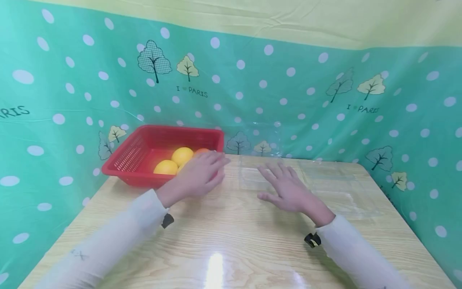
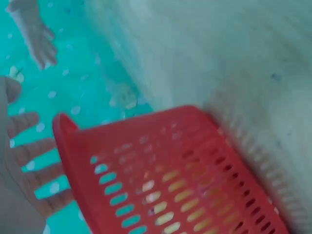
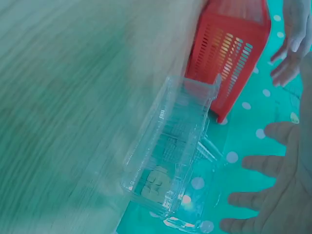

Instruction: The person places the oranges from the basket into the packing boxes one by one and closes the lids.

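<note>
left hand (image 1: pixel 200 174): centre-left of frame, fingers straight and released, holding nothing, at the near right corner of the red basket (image 1: pixel 142 150)
right hand (image 1: pixel 286 188): centre, flat, fingers spread, empty, over the clear plastic box (image 1: pixel 343 188)
oranges (image 1: pixel 182 155): in basket, behind left hand
risk: a left-hand reach could nudge the light basket across the desk (image 1: pixel 223 245); clear box hard to see, right hand may knock it

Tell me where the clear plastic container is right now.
In the head view the clear plastic container lies on the wooden table, just right of the red basket, under the right hand.
</note>
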The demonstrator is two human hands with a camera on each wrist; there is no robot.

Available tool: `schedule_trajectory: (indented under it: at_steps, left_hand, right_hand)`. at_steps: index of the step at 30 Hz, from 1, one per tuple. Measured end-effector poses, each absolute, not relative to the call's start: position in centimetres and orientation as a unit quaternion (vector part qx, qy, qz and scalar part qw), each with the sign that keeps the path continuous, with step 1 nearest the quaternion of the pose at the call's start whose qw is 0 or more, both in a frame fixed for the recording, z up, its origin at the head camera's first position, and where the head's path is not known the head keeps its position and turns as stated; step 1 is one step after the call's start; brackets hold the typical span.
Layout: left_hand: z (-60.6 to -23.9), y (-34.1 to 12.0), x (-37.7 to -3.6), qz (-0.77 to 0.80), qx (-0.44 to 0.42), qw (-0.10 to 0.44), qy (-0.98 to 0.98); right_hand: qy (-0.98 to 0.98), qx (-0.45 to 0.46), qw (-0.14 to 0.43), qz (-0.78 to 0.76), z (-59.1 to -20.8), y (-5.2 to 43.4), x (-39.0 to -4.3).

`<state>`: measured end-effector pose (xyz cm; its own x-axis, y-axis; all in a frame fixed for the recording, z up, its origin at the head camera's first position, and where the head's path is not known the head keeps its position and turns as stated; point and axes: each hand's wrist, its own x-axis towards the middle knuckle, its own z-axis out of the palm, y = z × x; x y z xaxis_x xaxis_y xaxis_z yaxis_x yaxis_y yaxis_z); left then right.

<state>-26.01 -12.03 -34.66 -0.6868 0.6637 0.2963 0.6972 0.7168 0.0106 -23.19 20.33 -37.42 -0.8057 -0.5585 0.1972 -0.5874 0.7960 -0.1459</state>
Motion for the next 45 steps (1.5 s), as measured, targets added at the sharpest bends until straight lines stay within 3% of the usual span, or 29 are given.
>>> schedule_trajectory:
  at_steps: [11,17,31,45]
  left_hand:
    - [-32.6,-15.9,-29.8,-0.106,-0.224,0.076,-0.966]
    - [-32.2,-18.0,-31.4,-0.107,-0.17,0.038,-0.979]
    - [-32.3,-19.5,-34.1,-0.168,-0.142,-0.023,-0.975]
    - [-35.0,-22.6,-36.2,-0.335,-0.101,-0.112,-0.93]
  right_hand:
    - [-0.961,0.199,0.129,0.142,-37.9,21.2,-25.1]
    - [-0.963,0.143,0.13,0.187,-38.0,21.5,-25.7]
    - [-0.97,0.026,0.101,0.22,-39.0,21.9,-26.8]
    - [-0.956,0.001,0.067,0.287,-39.3,22.8,-27.1]
